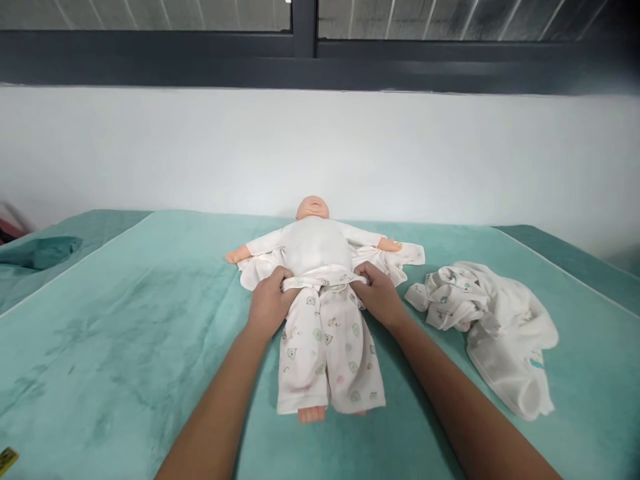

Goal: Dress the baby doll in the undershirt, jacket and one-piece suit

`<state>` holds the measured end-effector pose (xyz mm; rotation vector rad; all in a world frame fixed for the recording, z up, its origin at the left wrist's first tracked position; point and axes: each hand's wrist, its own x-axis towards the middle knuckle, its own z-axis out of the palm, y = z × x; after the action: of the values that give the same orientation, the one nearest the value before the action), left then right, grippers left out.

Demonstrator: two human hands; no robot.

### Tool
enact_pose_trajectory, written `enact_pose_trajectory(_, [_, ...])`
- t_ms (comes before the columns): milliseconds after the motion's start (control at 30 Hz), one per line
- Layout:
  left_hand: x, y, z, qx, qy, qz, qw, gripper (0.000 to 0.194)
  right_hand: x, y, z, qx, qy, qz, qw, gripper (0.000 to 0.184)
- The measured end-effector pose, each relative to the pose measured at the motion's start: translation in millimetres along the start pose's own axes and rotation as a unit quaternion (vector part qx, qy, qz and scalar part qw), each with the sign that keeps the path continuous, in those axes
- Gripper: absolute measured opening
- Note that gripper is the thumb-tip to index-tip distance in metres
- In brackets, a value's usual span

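Observation:
A baby doll [317, 247] lies on its back, head towards the wall and arms spread. White patterned pants [327, 347] cover its legs, with its toes showing below the hems. My left hand [271, 300] grips the waistband at the left side of the doll's waist. On the opposite side, my right hand [379, 293] pinches the same waistband. A white garment lies open under the doll's torso, and its printed sleeve [413, 254] reaches out to the right beneath the doll's hand.
Crumpled white baby clothes [500, 320] lie on the green sheet [150, 347] to the right. Behind the bed is a white wall [200, 147] below a dark window frame [150, 57]. A small yellow object [7, 460] shows at the lower left corner.

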<state>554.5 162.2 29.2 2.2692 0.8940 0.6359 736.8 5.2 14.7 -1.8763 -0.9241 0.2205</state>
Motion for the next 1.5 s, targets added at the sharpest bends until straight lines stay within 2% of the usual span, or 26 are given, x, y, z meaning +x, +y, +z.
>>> enact_pose_trajectory(133, [-16,4,-18.4,-0.081,-0.122,-0.002,0.989,0.050,-11,-5,-18,0.012,-0.176,-0.005,0.984,0.032])
enact_pose_trajectory(200, [-25,3,-21.1,-0.064,-0.135,0.018,0.989,0.052,-20,-7,-23,0.013,-0.214,-0.024,0.977,0.037])
enact_pose_trajectory(267, [-32,0,-16.3,-0.010,-0.095,0.059,0.994,0.037,-29,-8,-21,-0.012,-0.182,-0.050,0.982,0.029])
enact_pose_trajectory(367, [-41,-3,-2.2,0.071,-0.003,0.116,0.991,0.021,-42,-5,-10,-0.055,-0.070,-0.063,0.994,0.030])
enact_pose_trajectory(433, [-47,-3,4.2,0.083,0.035,0.093,0.992,0.014,-50,-4,-2,-0.048,-0.003,-0.043,0.998,0.028])
enact_pose_trajectory(500, [-52,-1,3.9,0.050,0.037,0.042,0.997,0.007,-56,-4,0,-0.028,0.025,-0.014,0.999,0.024])
enact_pose_trajectory(600, [-61,3,-8.7,-0.041,-0.037,0.022,0.998,0.020,-63,-11,-7,-0.006,-0.034,0.004,0.999,0.022])
enact_pose_trajectory(667, [-67,5,-20.3,-0.065,-0.107,0.046,0.991,0.034,-68,-15,-15,0.010,-0.115,-0.005,0.993,0.031])
enact_pose_trajectory(733, [-72,8,-29.2,-0.050,-0.151,0.078,0.984,0.038,-74,-18,-18,0.029,-0.179,-0.008,0.983,0.036])
enact_pose_trajectory(800, [-76,11,-33.1,-0.015,-0.155,0.108,0.982,0.035,-80,-17,-17,0.042,-0.180,-0.001,0.983,0.035])
enact_pose_trajectory(867, [-79,14,-33.3,0.015,-0.126,0.111,0.986,0.033,-84,-16,-13,0.052,-0.121,0.021,0.991,0.035])
enact_pose_trajectory(933, [-83,16,-33.1,0.018,-0.088,0.079,0.993,0.030,-87,-16,-12,0.066,-0.078,0.037,0.994,0.035])
enact_pose_trajectory(967, [-86,17,-33.7,0.002,-0.079,0.061,0.995,0.029,-89,-17,-14,0.067,-0.078,0.036,0.994,0.035])
enact_pose_trajectory(1033, [-96,19,-36.2,-0.045,-0.095,0.049,0.993,0.032,-96,-22,-21,0.053,-0.117,0.015,0.992,0.037])
enact_pose_trajectory(1067, [-102,20,-37.5,-0.065,-0.113,0.059,0.990,0.041,-101,-25,-26,0.043,-0.149,-0.005,0.988,0.041])
enact_pose_trajectory(1133, [-117,23,-38.0,-0.067,-0.152,0.104,0.981,0.073,-112,-31,-33,0.024,-0.203,-0.053,0.977,0.056])
enact_pose_trajectory(1200, [-131,26,-34.3,-0.008,-0.160,0.140,0.977,0.096,-124,-36,-35,-0.010,-0.213,-0.104,0.971,0.070])
enact_pose_trajectory(1233, [-137,29,-31.5,0.036,-0.153,0.146,0.977,0.098,-128,-38,-34,-0.037,-0.196,-0.120,0.973,0.071])
enact_pose_trajectory(1333, [-146,36,-26.8,0.129,-0.127,0.136,0.974,0.083,-134,-45,-28,-0.085,-0.161,-0.089,0.979,0.061])
enact_pose_trajectory(1400, [-147,44,-32.7,0.112,-0.142,0.136,0.974,0.067,-133,-50,-30,-0.052,-0.203,-0.043,0.977,0.052])
enact_pose_trajectory(1500, [-147,60,-55.2,0.002,-0.202,0.115,0.973,0.047,-130,-58,-43,0.040,-0.289,0.014,0.956,0.042])
